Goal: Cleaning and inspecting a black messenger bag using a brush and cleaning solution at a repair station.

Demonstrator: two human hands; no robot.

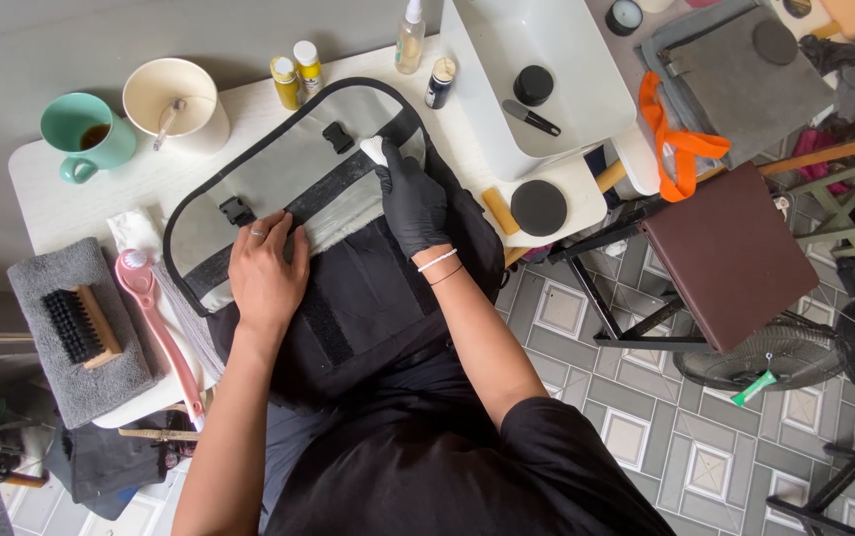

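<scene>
White table (pixel 60 199) w/ black-grey bag (pixel 288 179), left hand (pixel 266 270) flat on flap, gloved right hand (pixel 412 203) clamped on white cloth (pixel 375 149)

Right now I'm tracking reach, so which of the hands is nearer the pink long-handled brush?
Left. The bare left hand lies flat on the bag flap just right of the pink long-handled brush; the black-gloved right hand is farther right.

A teal mug (pixel 87 134), a wooden brush (pixel 82 326) on a grey towel (pixel 80 372), perhaps two yellow bottles (pixel 295 72).
</scene>
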